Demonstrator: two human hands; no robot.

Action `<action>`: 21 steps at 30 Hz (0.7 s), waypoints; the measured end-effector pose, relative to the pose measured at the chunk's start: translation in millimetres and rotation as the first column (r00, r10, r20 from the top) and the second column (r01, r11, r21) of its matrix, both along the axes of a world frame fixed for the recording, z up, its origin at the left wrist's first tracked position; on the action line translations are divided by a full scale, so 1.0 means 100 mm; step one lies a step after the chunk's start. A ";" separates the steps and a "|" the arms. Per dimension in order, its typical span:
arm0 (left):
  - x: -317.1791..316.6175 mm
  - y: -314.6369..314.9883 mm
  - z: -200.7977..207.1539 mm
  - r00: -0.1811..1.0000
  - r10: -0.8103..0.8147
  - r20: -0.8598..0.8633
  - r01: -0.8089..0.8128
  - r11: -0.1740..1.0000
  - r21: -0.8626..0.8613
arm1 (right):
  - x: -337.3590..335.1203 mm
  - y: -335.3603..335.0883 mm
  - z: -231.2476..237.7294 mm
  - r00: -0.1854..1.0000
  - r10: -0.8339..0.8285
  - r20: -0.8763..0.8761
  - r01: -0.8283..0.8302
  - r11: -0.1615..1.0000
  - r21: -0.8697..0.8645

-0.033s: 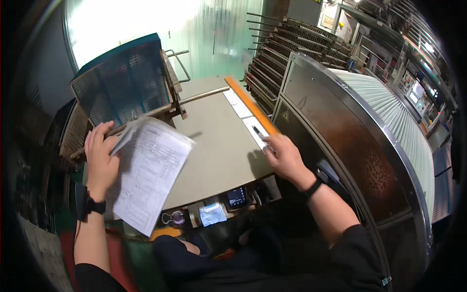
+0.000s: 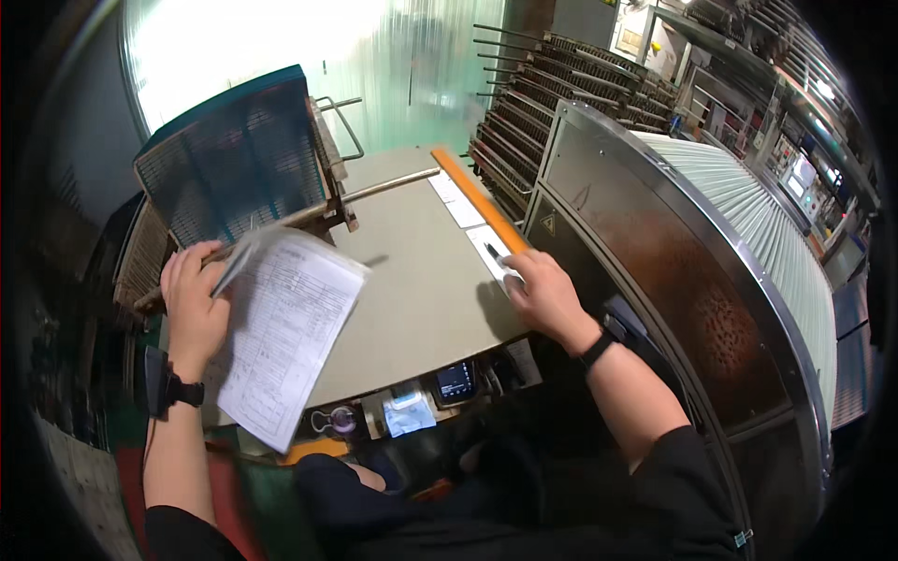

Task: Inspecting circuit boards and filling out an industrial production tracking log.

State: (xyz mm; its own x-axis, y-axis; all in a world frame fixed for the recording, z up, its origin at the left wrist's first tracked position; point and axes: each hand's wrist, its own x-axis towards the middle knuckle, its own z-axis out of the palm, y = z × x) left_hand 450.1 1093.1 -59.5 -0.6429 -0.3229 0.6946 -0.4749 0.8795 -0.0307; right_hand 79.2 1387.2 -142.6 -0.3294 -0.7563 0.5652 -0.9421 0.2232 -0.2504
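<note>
A printed sheaf of papers (image 2: 285,318) slants over the left part of the table, its upper corner curled back. My left hand (image 2: 195,294) grips it at the left edge, thumb over the folded part. Over the table's right edge, my right hand (image 2: 547,294) is closed around a dark pen (image 2: 494,252), whose far end sticks out past the fingers. Beneath the pen lie white paper slips (image 2: 458,203) along an orange strip (image 2: 482,201). Whether the pen touches the slips, I cannot tell.
A blue perforated rack (image 2: 238,154) stands behind my left hand, with a metal bar (image 2: 388,184) across the table (image 2: 402,299). A steel machine housing (image 2: 655,252) rises close on the right. Below the table's front edge sit a phone-like screen (image 2: 456,381) and a blue packet (image 2: 408,413).
The sheaf of papers has shifted very slightly left with my left hand. My right hand has barely moved, the pen still in it.
</note>
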 end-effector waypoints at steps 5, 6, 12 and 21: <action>-0.05 -0.19 -0.16 0.997 0.069 0.021 -0.068 0.995 -0.069 | -0.34 -0.41 -0.10 0.992 -0.127 0.012 0.118 0.947 0.299; -0.03 -0.21 -0.16 0.994 0.096 0.048 -0.093 0.993 -0.074 | -0.35 -0.46 -0.11 0.993 -0.121 -0.010 0.118 0.938 0.327; -0.10 -0.43 -0.16 0.994 0.090 0.066 -0.086 0.994 -0.070 | -0.46 -0.47 -0.22 0.990 -0.130 0.058 0.107 0.948 0.299; -0.06 -0.46 -0.06 0.987 0.059 0.149 -0.062 0.998 0.019 | -0.51 -0.49 -0.23 0.958 -0.146 0.245 0.120 0.986 0.118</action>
State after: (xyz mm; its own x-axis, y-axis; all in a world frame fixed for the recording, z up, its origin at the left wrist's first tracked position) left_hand 444.5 1047.5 -65.7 -0.7169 -0.3791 0.5851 -0.5188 0.8507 -0.0845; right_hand 28.2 1338.6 -165.9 -0.5529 -0.7445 0.3742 -0.8113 0.3787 -0.4455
